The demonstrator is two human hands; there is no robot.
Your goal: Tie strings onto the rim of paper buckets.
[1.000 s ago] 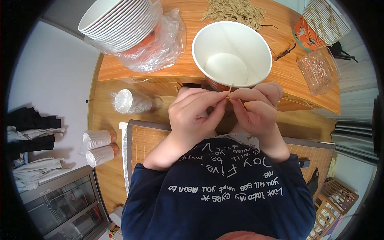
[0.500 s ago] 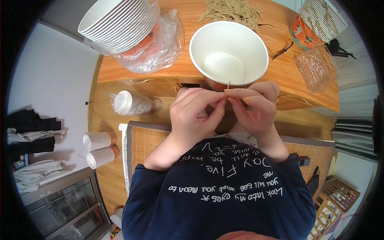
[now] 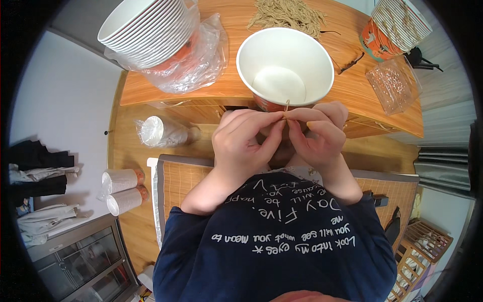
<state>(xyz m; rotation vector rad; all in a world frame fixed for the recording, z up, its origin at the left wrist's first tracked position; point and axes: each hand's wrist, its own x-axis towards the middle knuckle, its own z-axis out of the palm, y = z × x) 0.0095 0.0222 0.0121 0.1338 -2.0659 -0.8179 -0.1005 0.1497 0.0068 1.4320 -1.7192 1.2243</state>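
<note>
Pinching a thin tan strand [image 3: 288,104] — left hand [image 3: 245,136] and right hand [image 3: 323,136], grip narrow.

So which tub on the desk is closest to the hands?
The single tub just beyond the left hand and right hand; it stands alone, while the left stack and right stack each hold many nested tubs.

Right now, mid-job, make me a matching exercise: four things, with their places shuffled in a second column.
Things:
1. Thin tan strand
2. Heap of tan strands
3. Partly bagged tub stack
4. Open white tub

Places:
A. Left end of the table
B. Just beyond the hands
C. Where left hand and right hand fingertips meet
D. Behind the open tub

Pairs: 1-C, 2-D, 3-A, 4-B
</note>
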